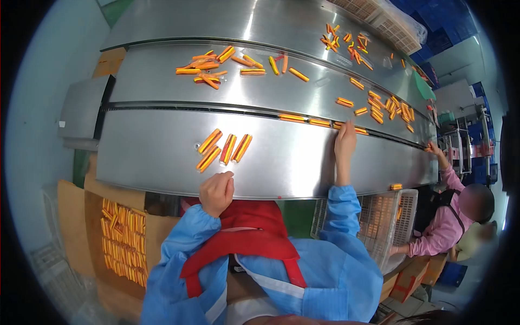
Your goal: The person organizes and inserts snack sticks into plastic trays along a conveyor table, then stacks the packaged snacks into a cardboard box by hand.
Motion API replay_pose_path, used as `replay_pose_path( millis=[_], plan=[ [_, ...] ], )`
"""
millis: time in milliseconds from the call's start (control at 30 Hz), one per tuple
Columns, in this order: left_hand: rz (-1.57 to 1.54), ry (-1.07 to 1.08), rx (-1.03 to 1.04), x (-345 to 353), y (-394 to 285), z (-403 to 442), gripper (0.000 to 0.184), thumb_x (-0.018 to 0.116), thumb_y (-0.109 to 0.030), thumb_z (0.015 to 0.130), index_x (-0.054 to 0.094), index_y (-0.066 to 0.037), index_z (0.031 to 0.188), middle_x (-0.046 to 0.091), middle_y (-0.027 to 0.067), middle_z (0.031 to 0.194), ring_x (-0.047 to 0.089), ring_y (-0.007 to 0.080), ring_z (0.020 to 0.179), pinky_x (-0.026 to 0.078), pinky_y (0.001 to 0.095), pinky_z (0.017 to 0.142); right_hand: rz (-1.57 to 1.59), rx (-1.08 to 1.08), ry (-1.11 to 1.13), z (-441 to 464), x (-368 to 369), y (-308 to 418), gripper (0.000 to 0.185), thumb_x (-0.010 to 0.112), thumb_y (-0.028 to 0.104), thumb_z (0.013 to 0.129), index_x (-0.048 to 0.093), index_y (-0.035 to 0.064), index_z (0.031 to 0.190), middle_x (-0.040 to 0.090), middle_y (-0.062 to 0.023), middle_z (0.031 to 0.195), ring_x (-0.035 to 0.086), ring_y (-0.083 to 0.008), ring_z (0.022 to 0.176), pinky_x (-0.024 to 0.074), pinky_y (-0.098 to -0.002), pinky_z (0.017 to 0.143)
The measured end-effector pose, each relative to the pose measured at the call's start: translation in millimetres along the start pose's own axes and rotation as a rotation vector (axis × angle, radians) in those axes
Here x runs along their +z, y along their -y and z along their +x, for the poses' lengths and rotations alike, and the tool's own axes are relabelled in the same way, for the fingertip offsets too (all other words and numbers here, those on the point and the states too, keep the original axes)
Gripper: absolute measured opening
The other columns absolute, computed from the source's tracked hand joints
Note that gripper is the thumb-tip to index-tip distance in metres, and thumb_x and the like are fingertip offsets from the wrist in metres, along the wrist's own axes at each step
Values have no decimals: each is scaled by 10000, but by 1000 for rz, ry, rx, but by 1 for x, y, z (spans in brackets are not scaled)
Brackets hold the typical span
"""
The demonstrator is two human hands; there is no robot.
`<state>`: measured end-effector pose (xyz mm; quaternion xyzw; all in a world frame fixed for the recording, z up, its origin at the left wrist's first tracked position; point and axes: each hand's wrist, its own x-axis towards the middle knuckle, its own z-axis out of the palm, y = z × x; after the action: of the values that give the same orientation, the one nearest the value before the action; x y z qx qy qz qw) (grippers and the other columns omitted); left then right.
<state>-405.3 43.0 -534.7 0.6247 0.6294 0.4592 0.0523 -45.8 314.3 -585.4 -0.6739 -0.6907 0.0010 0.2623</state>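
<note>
Curled into a fist, my left hand (216, 194) is at the front edge of the steel table (292, 162), with nothing showing in it. Just beyond it lie several orange, yellow and red striped sticks (228, 149), apparently in clear wrapping. My right hand (345, 146) reaches to the narrow channel across the table, its fingers closed at one striped stick (357, 130) and partly covering it. Left of those fingers, two more striped sticks, a nearer one (319, 123) and a farther one (291, 117), lie end to end in the channel.
Loose sticks form a left pile (206, 67) and a right pile (376, 105) past the channel. An open cardboard box (73, 216) with rows of sticks stands lower left. A plastic crate (379, 216) sits right of me. A co-worker in pink (441, 233) reaches to the channel's far right end.
</note>
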Motion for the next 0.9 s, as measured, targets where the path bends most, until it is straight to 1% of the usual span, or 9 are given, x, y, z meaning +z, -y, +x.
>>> replay_pose_path(
  millis=[133, 267, 333, 400, 467, 533, 733, 800, 900],
  plan=[
    [39, 5, 5, 2, -3, 3, 111, 645, -29, 822, 629, -26, 932, 612, 128, 722, 606, 319, 628, 472, 397, 557, -108, -196, 76, -8, -12, -19, 448, 448, 278, 1011, 478, 63, 1404, 453, -121, 1477, 373, -319, 1396, 256, -500, 1145],
    [-67, 32, -109, -12, -3, 2, 151, 653, -15, 799, 636, -38, 947, 638, 111, 757, 621, 321, 697, 490, 395, 632, -305, 7, 50, 0, -9, 11, 386, 456, 239, 995, 545, 102, 1345, 482, -120, 1452, 399, -345, 1372, 137, -603, 1142],
    [-1, -139, -10, -24, -2, 4, 207, 666, -21, 795, 631, -43, 998, 652, 106, 939, 607, 320, 873, 478, 415, 749, -20, -436, -223, -13, -16, 74, 350, 539, 105, 907, 620, 104, 1248, 522, -124, 1407, 459, -368, 1311, 203, -569, 1135],
    [179, -139, -104, -37, -17, 21, 234, 673, -20, 794, 625, -44, 1022, 626, 99, 1016, 576, 316, 944, 462, 417, 794, 564, -638, 208, -44, -25, 166, 401, 603, -20, 799, 671, 122, 1168, 568, -116, 1343, 519, -361, 1240, 347, -481, 1076],
    [360, -124, -187, -41, -10, 22, 262, 680, -20, 792, 620, -44, 1046, 599, 93, 1093, 546, 312, 1015, 446, 419, 839, 489, -975, 438, -80, -35, 223, 426, 665, -10, 784, 677, 128, 1187, 577, -97, 1334, 518, -319, 1262, 406, -440, 1029],
    [295, 46, -249, -33, 14, 10, 269, 681, -22, 799, 612, -45, 1058, 553, 94, 1151, 525, 298, 1046, 446, 403, 845, 475, -1004, 407, -98, -25, 230, 402, 683, 18, 781, 695, 149, 1161, 584, -90, 1309, 537, -296, 1221, 418, -430, 1008],
    [304, 85, -264, -66, 24, -8, 245, 668, -2, 790, 611, -44, 1024, 567, 101, 1075, 544, 310, 989, 461, 416, 832, 425, -908, 316, -102, -40, 215, 293, 695, 99, 801, 735, 183, 1079, 616, -78, 1111, 564, -251, 930, 426, -383, 862],
    [338, 108, -279, -82, 23, -5, 237, 670, 1, 783, 611, -44, 1008, 572, 99, 1057, 546, 314, 990, 465, 416, 831, 412, -757, 552, -103, -50, 216, 367, 678, 53, 811, 691, 143, 1167, 589, -95, 1147, 560, -260, 922, 420, -358, 859],
    [236, 346, -259, -97, 20, 13, 241, 674, -2, 773, 607, -36, 1002, 581, 100, 1011, 544, 324, 994, 471, 415, 831, 436, -794, 695, -95, -57, 218, 513, 628, -39, 805, 586, 90, 1299, 562, -117, 1177, 549, -291, 975, 422, -371, 912]
  ],
)
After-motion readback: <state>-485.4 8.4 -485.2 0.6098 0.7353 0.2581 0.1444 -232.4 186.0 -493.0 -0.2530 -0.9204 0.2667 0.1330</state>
